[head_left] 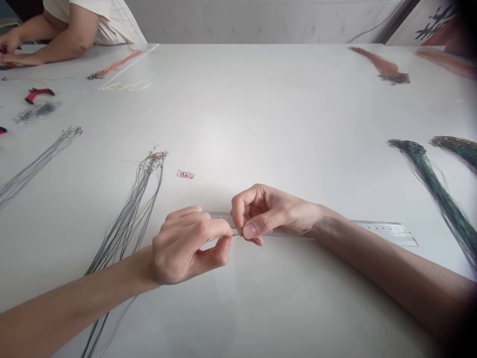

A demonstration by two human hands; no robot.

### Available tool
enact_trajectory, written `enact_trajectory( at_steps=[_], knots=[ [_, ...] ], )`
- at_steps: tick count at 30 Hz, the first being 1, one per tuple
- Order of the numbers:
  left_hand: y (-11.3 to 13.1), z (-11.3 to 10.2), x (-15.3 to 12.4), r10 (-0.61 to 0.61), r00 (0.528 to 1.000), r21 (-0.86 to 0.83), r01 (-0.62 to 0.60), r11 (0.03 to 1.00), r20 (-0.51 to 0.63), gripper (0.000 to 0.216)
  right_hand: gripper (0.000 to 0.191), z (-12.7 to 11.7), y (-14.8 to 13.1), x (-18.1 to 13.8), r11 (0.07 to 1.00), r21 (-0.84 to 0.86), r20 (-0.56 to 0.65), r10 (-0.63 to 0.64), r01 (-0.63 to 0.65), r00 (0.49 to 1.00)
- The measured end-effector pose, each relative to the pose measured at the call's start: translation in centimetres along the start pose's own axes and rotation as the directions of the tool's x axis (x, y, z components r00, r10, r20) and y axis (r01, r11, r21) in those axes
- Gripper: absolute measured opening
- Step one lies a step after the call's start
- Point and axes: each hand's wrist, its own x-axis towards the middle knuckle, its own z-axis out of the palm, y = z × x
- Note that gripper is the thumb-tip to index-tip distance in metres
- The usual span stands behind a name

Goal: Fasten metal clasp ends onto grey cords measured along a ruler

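Observation:
My left hand (192, 243) is closed in a pinch, index fingertip and thumb on a thin grey cord (211, 240). Facing it, my right hand (270, 211) pinches the same cord between thumb and curled index finger, the two sets of fingertips almost meeting. A tiny yellowish bit shows under the right thumb, too small to make out. Beneath both hands a clear ruler (387, 232) lies flat, partly covered by them. Left of them, a bundle of grey cords (124, 219) with small metal ends passes under my left forearm.
A small red-and-white wrapper (186, 174) lies beyond my left hand. Dark green cord bundles (428, 174) lie at right, an orange bundle (383, 64) farther back. At far left are another grey bundle (40, 161), red-handled pliers (39, 94) and a co-worker's forearms (55, 47).

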Motion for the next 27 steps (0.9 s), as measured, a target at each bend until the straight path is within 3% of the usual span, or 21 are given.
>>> enact_trajectory(
  at_steps=[27],
  knots=[
    [-0.10, -0.03, -0.02, -0.001, 1.000, 0.021, 0.001, 1.000, 0.015, 0.011, 0.005, -0.03, 0.06, -0.03, 0.999, -0.033, -0.003, -0.012, 0.012, 1.000]
  ],
)
